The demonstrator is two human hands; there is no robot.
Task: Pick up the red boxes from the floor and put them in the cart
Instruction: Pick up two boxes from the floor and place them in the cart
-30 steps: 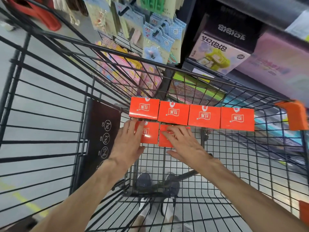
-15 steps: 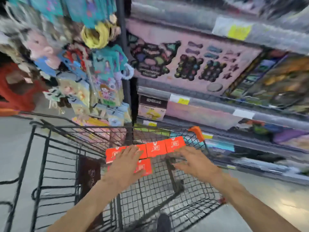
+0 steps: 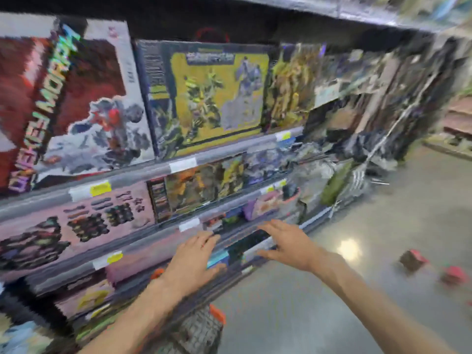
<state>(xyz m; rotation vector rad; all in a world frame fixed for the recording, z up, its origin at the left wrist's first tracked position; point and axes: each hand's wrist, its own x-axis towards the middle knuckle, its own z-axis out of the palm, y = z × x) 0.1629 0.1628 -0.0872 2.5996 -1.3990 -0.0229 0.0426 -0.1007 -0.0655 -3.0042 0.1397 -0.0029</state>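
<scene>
In the head view, heavily blurred, both bare hands were raised in front of the store shelving, palms down and holding nothing. The left hand had its fingers loosely spread and extended, above the corner of the black wire shopping cart, of which only a patch of mesh and an orange plastic corner cap showed at the bottom edge. The right hand was likewise empty, fingers apart and stretched forward, well to the right of the cart.

Two small red cardboard boxes lay on the glossy grey floor at the far right, near each other and well apart from both hands; the second one sat just right of the first. Their print was too smeared to read.

Behind the hands ran grey metal shelves carrying large toy boxes, among them a yellow-fronted robot figure box and a red and white box to its left.
</scene>
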